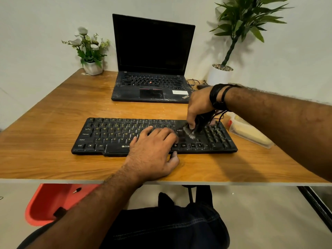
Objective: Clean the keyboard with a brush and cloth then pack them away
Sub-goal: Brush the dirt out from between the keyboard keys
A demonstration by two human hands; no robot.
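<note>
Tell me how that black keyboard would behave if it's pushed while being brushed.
The keyboard looks thin, flat and probably light, so it may slide on the smooth table. The left hand pressing on it likely steadies it. It seems rigid, unlikely to flex under the brush.

Keyboard [154, 136] on desk [53, 123], laptop [152, 69] behind it; flower pot [92, 67] left of laptop, plant pot [220, 74] right.

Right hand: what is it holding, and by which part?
The right hand grips a brush by its dark handle, bristles down on the keyboard. The left hand holds nothing; it rests flat on the keys.
</note>
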